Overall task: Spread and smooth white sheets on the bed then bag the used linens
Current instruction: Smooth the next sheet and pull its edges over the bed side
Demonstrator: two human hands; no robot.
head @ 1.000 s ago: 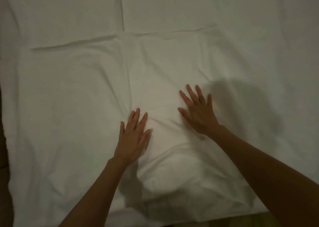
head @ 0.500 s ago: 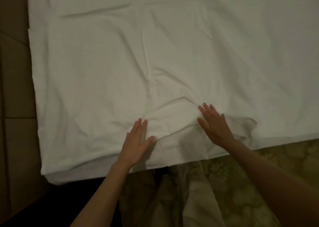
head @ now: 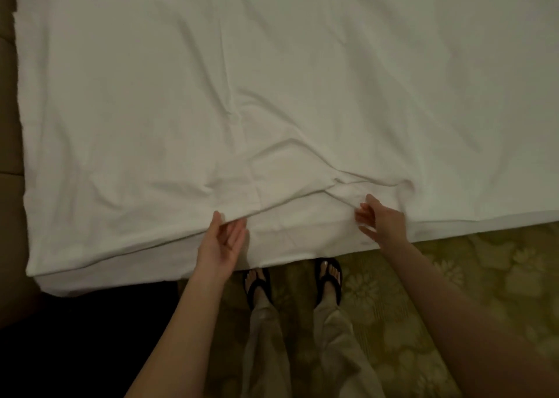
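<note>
A white sheet [head: 272, 80] lies spread over the bed, with creases running toward its near edge. My left hand [head: 222, 242] is at that edge, thumb on top of a raised fold and fingers under it. My right hand [head: 382, 220] pinches the same top layer further right, where the cloth bunches into a ridge. Between the two hands the top layer is lifted off a lower white layer [head: 302, 234] that hangs over the bed's side.
My feet in black flip-flops [head: 328, 279] stand on a patterned green carpet [head: 469, 276] right against the bed. A brown padded surface [head: 9, 125] borders the bed's left side. A dark area [head: 75, 337] lies at the lower left.
Both hands slid from flat on the sheet back to its near edge and now grip the top layer. The view pulled back, showing the bed's edge, the carpet and my feet.
</note>
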